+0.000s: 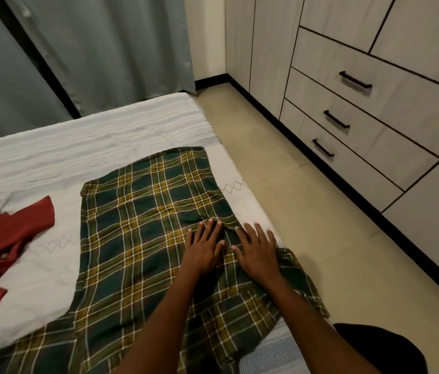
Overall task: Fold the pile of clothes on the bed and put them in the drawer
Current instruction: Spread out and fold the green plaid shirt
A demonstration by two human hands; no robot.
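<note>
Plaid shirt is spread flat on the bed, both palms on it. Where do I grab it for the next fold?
Judging from its pose, take the plaid shirt by its right edge, the flap hanging off the bed edge under the right hand. Come from the right, pinch the hem and draw it left across the middle. The left hand can pin the centre flat.

Bare bed lies beyond the plaid garment my hands press, open up to the curtain. To my left, a red garment blocks that side. To my right, a strip of floor runs between the bed edge and the closed drawers, whose handles project outward.
</note>
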